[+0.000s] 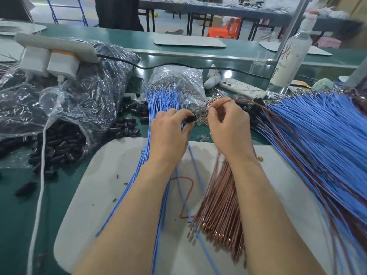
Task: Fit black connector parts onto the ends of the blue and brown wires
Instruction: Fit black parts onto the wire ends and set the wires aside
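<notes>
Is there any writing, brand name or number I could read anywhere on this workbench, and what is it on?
Nothing here reads clearly as text.
Clear bottle: coloured print on its side, too blurred to read.
Phone: small dark marks on its white case, too small to read.
White mat: a hand-drawn red line, perhaps a "2" or only a scribble; I cannot tell which.

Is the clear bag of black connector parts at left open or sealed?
Open: the clear bag gapes, and black connector parts spill onto the green table.
</notes>
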`<state>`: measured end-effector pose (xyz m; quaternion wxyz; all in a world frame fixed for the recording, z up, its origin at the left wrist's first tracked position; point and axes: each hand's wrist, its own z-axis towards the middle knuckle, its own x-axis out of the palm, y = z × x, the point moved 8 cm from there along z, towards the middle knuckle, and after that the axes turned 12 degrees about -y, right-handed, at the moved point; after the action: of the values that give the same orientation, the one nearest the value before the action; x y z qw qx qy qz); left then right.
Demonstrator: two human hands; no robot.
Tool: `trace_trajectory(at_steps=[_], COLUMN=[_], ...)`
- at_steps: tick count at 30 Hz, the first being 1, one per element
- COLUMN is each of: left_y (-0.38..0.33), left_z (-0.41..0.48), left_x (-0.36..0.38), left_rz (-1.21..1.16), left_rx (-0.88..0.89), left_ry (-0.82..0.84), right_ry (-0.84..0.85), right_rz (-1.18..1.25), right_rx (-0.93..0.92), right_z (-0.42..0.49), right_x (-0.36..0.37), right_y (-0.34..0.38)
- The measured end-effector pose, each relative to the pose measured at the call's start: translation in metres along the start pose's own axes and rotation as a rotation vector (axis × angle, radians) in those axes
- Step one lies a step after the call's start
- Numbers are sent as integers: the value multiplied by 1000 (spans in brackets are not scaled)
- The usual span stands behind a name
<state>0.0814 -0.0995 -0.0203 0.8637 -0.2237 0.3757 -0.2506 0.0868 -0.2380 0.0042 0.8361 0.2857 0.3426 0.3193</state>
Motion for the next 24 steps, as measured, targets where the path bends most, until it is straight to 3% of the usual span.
trace_trajectory(at_steps=[7,12,17,19,24], left_y=[-4,-4,-18,-14,26], left_z=[-1,-1,-1,2,-2], left_x=[4,2,-2,-5,12], left_rz=[-24,-82,-218,-374,-1087], left_rx=[46,32,97,-34,-764], left_ry=[5,-20,-44,-46,34], right_ry=[111,40,246,272,405], right_rz=[47,197,208,295,380], right_rx=[127,221,254,312,126], right_z=[-3,-2,-13,-16,-23], right_x=[13,8,33,35,32], right_y=[-9,-13,-10,-9,27])
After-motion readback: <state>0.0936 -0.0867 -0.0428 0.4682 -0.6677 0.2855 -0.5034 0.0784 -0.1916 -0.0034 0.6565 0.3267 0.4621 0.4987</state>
